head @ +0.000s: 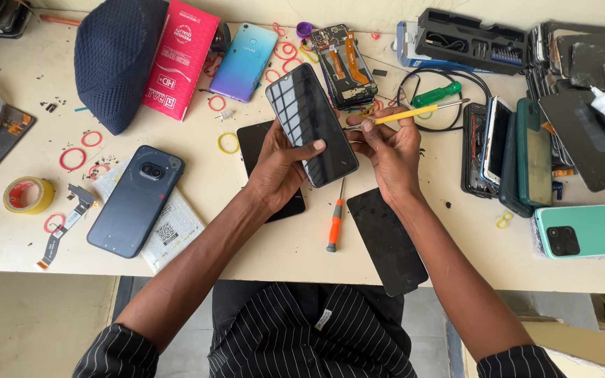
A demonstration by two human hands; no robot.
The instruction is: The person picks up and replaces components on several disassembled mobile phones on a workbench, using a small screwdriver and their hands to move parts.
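My left hand (279, 166) grips a black smartphone (309, 122) from below, screen up, with the thumb lying across the glass. My right hand (388, 149) sits at the phone's right edge and pinches a yellow-handled tool (407, 113) whose metal tip points at that edge. Both hands hover over the middle of a cream worktable (246, 245). Under the left hand lies a black panel (252, 143). An orange screwdriver (335, 224) lies just below the phone.
A black screen panel (386, 241) overhangs the front edge. A dark blue phone (136, 201) lies on paper at left beside a tape roll (28, 194). Several phones (519, 150) crowd the right; an opened phone (343, 64), a cap (115, 59) and rubber bands sit behind.
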